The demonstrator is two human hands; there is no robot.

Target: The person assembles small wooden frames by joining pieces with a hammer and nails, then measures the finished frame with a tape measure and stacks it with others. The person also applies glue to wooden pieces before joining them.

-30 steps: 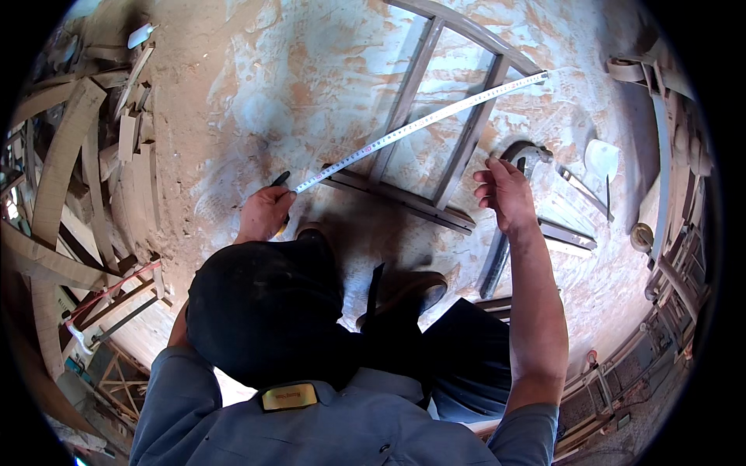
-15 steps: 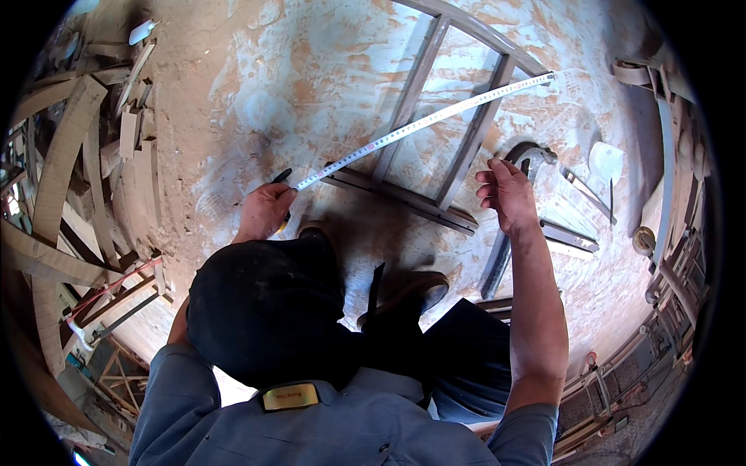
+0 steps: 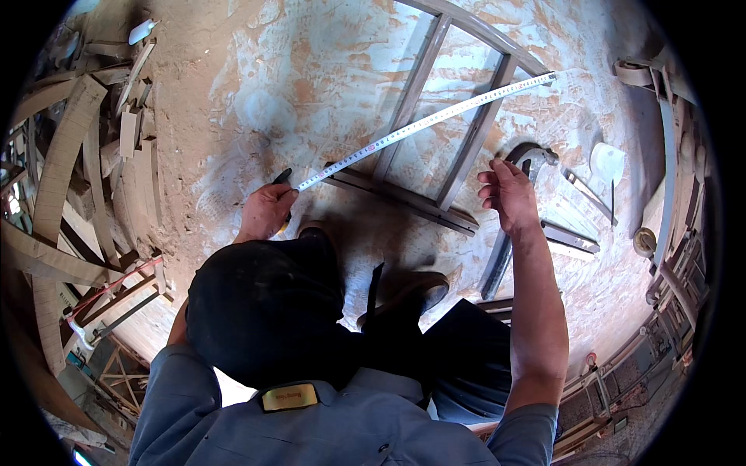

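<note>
My left hand is closed around a tape measure, whose white blade runs slanting up to the right, across the wooden frame. A bit of yellow shows beneath that hand, and a short black piece sticks out beside the fingers; what it belongs to is unclear. The brown frame lies on the floor, with two crosspieces between a curved rail and a straight rail. The blade's far tip is near the end of the curved rail. My right hand hovers, empty, its fingers loosely bent and apart, beside a dark clamp.
Right of the clamp lie a chisel-like tool, a white scraper-like piece and short wooden bars. Curved wooden parts are piled along the left. More wood stands at the right edge. My shoes are close to the frame.
</note>
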